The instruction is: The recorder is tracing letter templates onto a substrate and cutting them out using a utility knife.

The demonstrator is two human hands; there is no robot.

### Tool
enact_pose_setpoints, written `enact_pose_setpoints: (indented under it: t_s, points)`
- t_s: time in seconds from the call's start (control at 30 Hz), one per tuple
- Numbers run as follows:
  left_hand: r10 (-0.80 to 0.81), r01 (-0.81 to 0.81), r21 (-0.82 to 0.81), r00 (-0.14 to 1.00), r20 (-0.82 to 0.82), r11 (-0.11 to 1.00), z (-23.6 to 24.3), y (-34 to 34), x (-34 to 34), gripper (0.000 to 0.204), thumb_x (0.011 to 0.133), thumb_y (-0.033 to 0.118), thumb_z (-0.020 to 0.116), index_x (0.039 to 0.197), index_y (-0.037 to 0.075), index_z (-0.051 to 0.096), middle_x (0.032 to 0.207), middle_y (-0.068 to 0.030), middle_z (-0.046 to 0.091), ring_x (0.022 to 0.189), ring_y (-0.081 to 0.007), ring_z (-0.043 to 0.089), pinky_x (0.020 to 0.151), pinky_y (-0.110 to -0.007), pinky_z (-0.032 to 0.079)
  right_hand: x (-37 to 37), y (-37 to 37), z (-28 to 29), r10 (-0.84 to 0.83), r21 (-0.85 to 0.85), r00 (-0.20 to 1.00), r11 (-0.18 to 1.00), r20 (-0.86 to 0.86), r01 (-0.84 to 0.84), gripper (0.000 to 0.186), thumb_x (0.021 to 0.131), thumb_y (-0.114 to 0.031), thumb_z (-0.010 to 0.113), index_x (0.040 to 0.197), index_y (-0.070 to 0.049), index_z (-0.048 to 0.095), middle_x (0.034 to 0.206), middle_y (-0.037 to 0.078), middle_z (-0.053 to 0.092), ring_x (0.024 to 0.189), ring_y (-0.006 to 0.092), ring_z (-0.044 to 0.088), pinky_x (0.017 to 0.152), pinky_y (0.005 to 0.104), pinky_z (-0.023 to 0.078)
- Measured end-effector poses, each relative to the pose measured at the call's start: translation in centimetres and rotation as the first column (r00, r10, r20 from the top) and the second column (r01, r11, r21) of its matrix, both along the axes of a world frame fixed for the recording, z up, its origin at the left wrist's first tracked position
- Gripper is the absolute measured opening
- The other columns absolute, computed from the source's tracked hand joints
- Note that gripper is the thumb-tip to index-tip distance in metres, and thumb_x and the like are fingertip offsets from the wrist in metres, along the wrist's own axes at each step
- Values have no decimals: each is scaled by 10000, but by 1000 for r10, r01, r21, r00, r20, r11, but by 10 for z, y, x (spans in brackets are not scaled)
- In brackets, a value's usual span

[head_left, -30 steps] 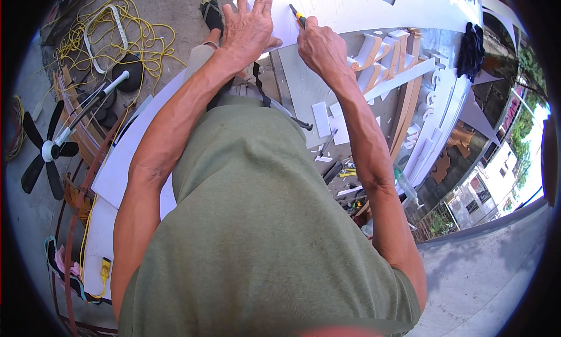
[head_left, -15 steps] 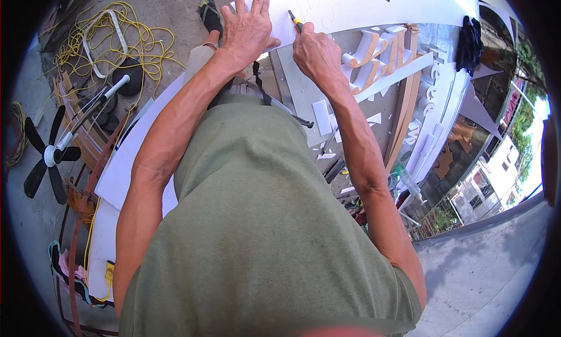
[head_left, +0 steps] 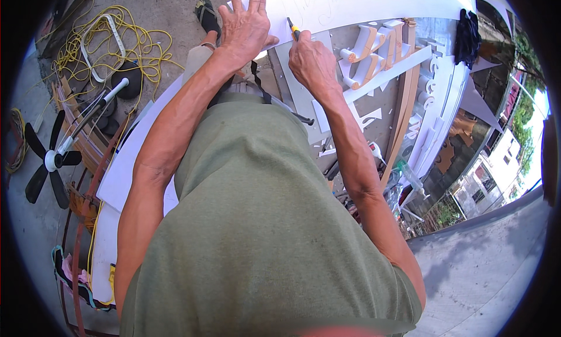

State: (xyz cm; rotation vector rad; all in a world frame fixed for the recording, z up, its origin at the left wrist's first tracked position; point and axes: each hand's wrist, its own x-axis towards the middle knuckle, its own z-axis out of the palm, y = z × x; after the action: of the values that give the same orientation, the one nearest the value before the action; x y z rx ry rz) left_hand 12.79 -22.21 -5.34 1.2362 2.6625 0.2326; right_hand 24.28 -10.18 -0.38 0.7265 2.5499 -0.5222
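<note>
A large white sheet [head_left: 350, 7] with faint outlined shapes lies across the top of the view. My left hand [head_left: 245, 30] rests flat on its near left part, fingers spread. Just right of it, my right hand [head_left: 314, 59] is closed round a yellow and black utility knife [head_left: 296, 31]. The blade end points up and left, by the near edge of the sheet; whether it touches cannot be made out. Right of my right hand stand white raised letters with brown sides [head_left: 371, 51]. Narrow white offcuts [head_left: 365, 116] lie beside my right forearm.
On the left, a yellow cord [head_left: 137, 36] lies tangled on the floor near a black-bladed fan [head_left: 54, 160]. More white sheets [head_left: 140, 144] lean by my left arm. Long brown strips [head_left: 403, 103], a clear plastic bottle [head_left: 411, 176] and a black cloth [head_left: 467, 39] are on the right.
My right hand and the knife have moved slightly down and left, away from the sheet. The sheet appears a little higher in view. My left hand stays nearly in place.
</note>
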Motion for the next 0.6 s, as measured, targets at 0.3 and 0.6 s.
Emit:
enact_pose_setpoints:
  t_s: [0.3,0.6]
  points:
    - [0,0,-8,1000,1,1000,3,1,1,1047,643,528,888,1426,-48,500,1532,-114,393,1197,-409,471,797,-536,425,16,-17,3,-94,-16,995,995,34,94,200,916,-150,549,960,45,550,754,294,681,729,467,699,683,558,535]
    - [-5,6,-33,1000,2,999,3,3,0,1054,643,534,888,1425,-49,489,1507,-107,398,1178,-401,480,798,-551,433,43,-31,-3,-136,-27,991,990,-5,136,265,997,-230,488,966,31,518,731,297,666,698,489,669,641,589,506]
